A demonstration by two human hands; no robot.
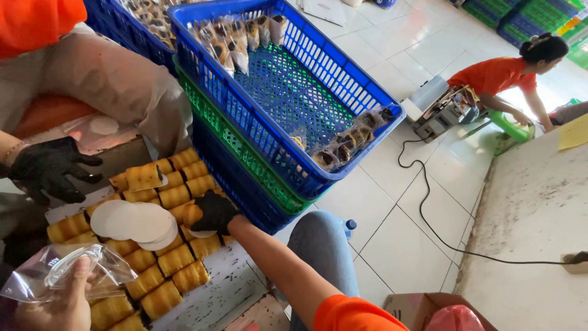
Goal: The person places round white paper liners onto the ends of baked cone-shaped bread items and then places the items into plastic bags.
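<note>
Holding hand: the left hand (58, 306), bare, sits nearest of all, just below the rolls (174, 260); its fingers are clenched on a clear bag (58, 273), thumb up along one side.
Clear bag: mouth turned toward the rolls and puffed open, probably held that way so a roll can slide straight in.
Rolls: golden-brown pastry rolls lie side by side in rows on the worn tabletop (226, 288), likely lined up so each can be lifted singly.
White discs: a small stack (131, 222) rests on top of the rolls, near their middle, within reach of both hands.
Right hand: in a black glove (214, 211), at the far right edge of the rolls, just beside the discs; the arm is stretched nearly straight, wrist bent down, fingers curled over one roll. I cannot tell whether they already grip it.
Co-worker's hand: another black-gloved hand (46, 168) hangs spread and empty to the left of the rolls, touching none.
Crates: beyond the rolls a blue crate (343, 83) sits tilted on a green crate (233, 144), its open side leaning toward the rolls; bagged rolls (343, 144) lie along its low edge.
Floor: well beyond the rolls a black cable (422, 208) runs to a small machine (441, 110), over which a person in orange (496, 76) bends.
</note>
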